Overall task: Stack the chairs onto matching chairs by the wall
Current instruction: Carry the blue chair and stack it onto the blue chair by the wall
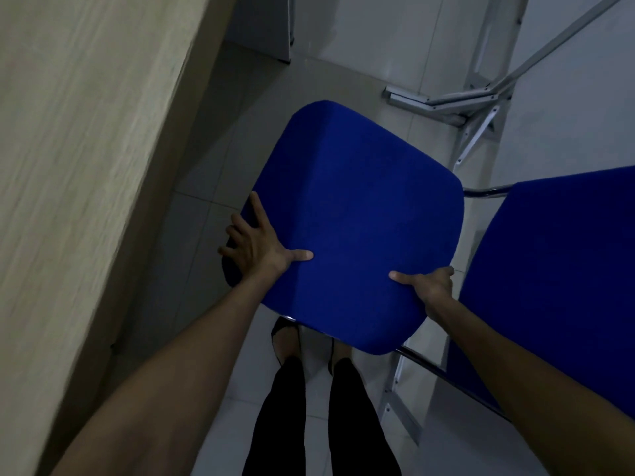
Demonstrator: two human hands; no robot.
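A blue padded chair fills the middle of the head view, seen from above, held off the tiled floor. My left hand grips its left edge, thumb on top of the cushion and fingers wrapped around the side. My right hand grips the near right edge, thumb on top, fingers hidden underneath. A second blue chair of the same kind stands at the right, its chrome frame showing beneath. The held chair's legs are mostly hidden under the seat.
A light wooden tabletop runs along the left. A grey metal folding frame leans at the upper right against a white wall. My legs and dark shoes stand on the pale tiled floor below the chair.
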